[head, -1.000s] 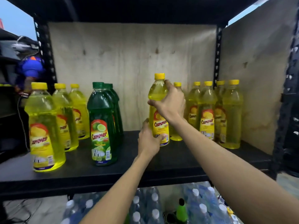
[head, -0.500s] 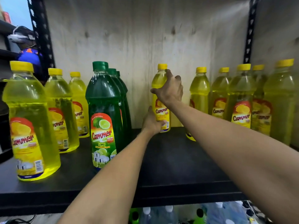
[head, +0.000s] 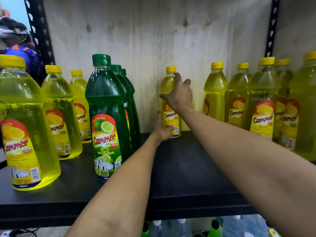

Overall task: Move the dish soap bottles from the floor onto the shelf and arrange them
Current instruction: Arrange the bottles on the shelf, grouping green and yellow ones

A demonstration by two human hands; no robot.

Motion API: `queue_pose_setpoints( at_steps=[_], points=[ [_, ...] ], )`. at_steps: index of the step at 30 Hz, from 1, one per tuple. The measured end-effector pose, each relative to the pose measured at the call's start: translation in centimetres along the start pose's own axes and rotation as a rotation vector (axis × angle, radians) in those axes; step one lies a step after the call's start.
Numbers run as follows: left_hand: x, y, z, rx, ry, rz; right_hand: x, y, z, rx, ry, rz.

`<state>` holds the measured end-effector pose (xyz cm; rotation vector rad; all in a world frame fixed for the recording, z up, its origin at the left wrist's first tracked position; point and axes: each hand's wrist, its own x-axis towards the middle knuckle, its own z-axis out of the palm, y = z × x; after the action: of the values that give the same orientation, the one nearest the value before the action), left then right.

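Yellow bottles (head: 171,103) with yellow caps carry red-and-yellow lemon labels. Green bottles (head: 106,117), centre left of the frame, have green caps and a lime-patterned label. The shelf (head: 188,177) is black; the back panel (head: 153,40) is pale, streaked wood grain.

One view only, from a camera worn on the person's head. It faces forward and slightly down into a shelf (head: 179,168) bay, straight at the pale back board (head: 153,40). It sits close: both forearms run up from the bottom edge toward the back, and the nearest bottles (head: 25,125) at the left and right edges loom large and bowed by the wide lens. The shelf's front lip crosses low in the frame, with a strip of floor stock below it.
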<state>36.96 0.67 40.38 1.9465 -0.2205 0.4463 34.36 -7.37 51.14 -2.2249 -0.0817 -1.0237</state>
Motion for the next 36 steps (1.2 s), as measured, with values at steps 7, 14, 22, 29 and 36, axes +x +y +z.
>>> queue_pose_setpoints(
  at_steps=[7, 14, 22, 29, 36],
  points=[
    [-1.0, 0.4, 0.1, 0.078, 0.011, -0.112, -0.2, 0.3, -2.3, 0.088, -0.221, 0.06],
    [-5.3, 4.4, 0.8, 0.213, 0.274, 0.011, -3.3, 2.9, -9.9, 0.131, 0.066, -0.114],
    [-7.0, 7.7, 5.5, -0.082, -0.129, -0.095, -1.8, 5.5, -12.0, 0.087, 0.077, 0.084],
    [-5.7, 6.6, 7.0, -0.044, -0.288, -0.104, -0.5, 7.4, -11.0, 0.07, 0.086, 0.157],
    [-5.9, 6.8, 7.2, -0.08, -0.27, -0.09, -0.8, 7.6, -11.4, 0.093, 0.126, 0.121]
  ],
)
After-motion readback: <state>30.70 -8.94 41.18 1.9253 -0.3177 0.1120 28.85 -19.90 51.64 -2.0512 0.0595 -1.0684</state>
